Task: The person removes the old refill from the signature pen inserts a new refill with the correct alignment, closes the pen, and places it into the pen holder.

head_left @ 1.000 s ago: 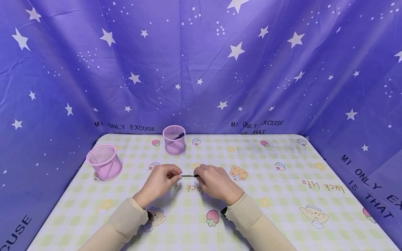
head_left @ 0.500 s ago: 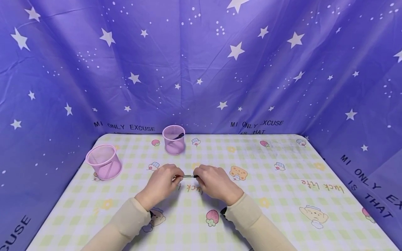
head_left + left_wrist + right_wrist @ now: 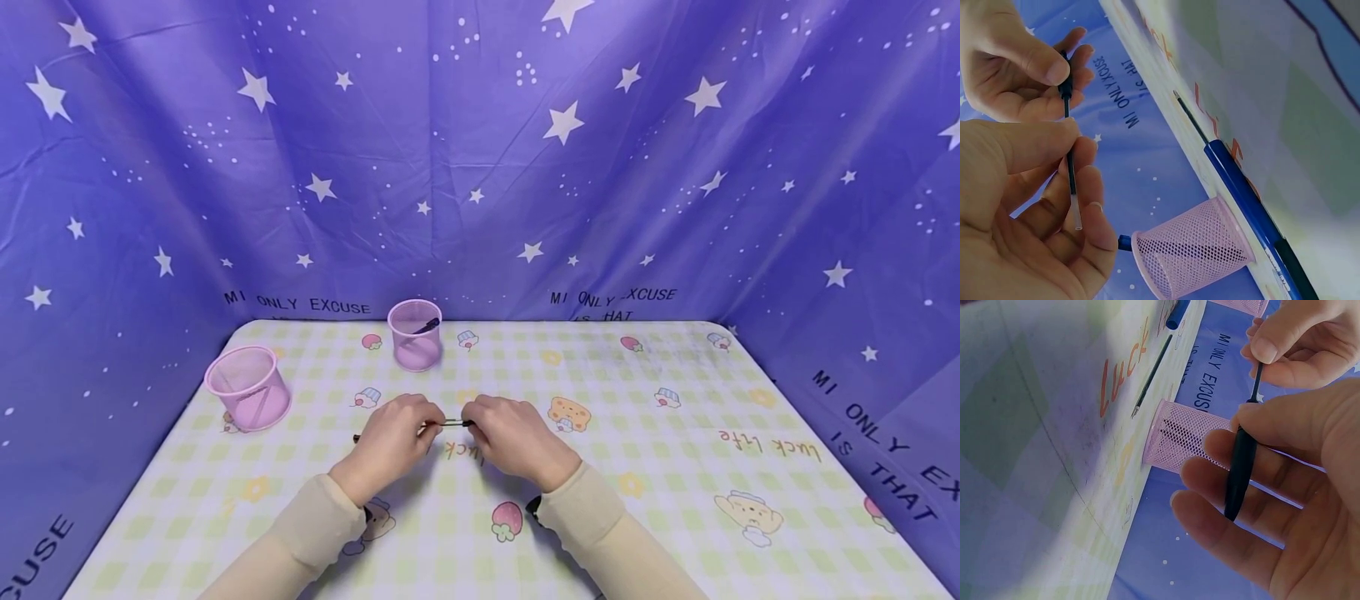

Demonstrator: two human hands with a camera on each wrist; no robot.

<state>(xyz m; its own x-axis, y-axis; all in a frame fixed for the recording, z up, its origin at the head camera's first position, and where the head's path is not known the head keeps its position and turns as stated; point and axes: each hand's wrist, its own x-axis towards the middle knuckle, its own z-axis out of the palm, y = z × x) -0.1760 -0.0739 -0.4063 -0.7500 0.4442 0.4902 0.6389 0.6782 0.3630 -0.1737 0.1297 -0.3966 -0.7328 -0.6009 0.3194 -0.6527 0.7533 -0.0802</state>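
L hand [image 3: 397, 437] pinches an ink tube [image 3: 1072, 175] btwn thumb & fingers. R hand [image 3: 521, 437] pinches a black pen piece [image 3: 1242, 469], its last fingers spread; tube's end meets that piece, can't tell how deep. Thumb-tip grips prob. b/c parts are thin; hands face each other prob. so tube & piece line up.

Just past them on the table [image 3: 675, 467]: blue barrel [image 3: 1241, 194] w/ another ink tube [image 3: 1154, 375] at its open end (inside or just beside, can't tell), prob. laid there for easy reach.

Farther: L cup [image 3: 247, 408], then back cup [image 3: 416, 354], both upright, prob. set off to free up work room. Back one has a pen [image 3: 431, 325] leaning in it; L one's contents unclear.

Count: 2 hands, 2 ink tubes, 1 black piece, 1 barrel, 2 cups, 1 pen in cup.
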